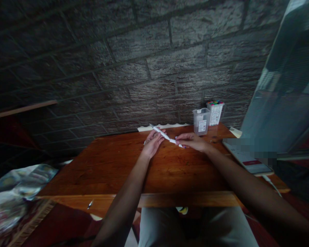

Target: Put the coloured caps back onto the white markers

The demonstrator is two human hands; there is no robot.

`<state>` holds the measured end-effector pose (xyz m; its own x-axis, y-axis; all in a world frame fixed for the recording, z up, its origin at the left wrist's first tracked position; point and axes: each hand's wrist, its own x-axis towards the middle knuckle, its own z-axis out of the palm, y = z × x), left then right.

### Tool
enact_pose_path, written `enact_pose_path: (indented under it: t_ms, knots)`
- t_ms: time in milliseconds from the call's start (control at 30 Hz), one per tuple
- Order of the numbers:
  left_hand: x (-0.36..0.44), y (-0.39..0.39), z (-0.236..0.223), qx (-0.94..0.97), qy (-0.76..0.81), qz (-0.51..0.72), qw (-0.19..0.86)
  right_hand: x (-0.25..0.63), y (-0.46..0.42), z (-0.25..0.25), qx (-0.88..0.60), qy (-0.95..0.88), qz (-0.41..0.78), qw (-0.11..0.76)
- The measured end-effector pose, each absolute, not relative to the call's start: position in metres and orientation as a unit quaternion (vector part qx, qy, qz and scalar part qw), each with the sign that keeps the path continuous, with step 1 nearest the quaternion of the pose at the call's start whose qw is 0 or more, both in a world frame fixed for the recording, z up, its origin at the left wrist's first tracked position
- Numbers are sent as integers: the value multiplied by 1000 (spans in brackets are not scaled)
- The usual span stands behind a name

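Note:
Above the wooden table (113,161), my left hand (152,144) is closed around a white marker (161,132). Its thin greyish end points up and to the left, away from me. My right hand (189,141) pinches a slim white piece (172,140) against the marker's near right end. Whether this piece is the marker's cap or a second marker, I cannot tell, and the fingers cover part of it. To the right, beyond my right hand, stands a see-through plastic box (201,121) with a label.
A second box (215,113) behind it holds several markers with coloured ends. On the table's right lies a laptop-like flat thing (248,157) with a white cable (271,185). A wavy-edged white strip (164,127) runs along the brick wall (154,68). Crumpled plastic (28,183) lies at left.

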<state>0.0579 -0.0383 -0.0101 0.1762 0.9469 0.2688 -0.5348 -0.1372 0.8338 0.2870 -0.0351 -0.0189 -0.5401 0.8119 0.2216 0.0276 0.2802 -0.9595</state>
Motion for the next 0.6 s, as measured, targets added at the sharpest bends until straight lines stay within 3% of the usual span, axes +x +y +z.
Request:
enact_pose_path:
  t_ms: [600]
  knots:
    - [58,-31,-16,518,314,607,514,280,-36,-26,-313,-630,571,424]
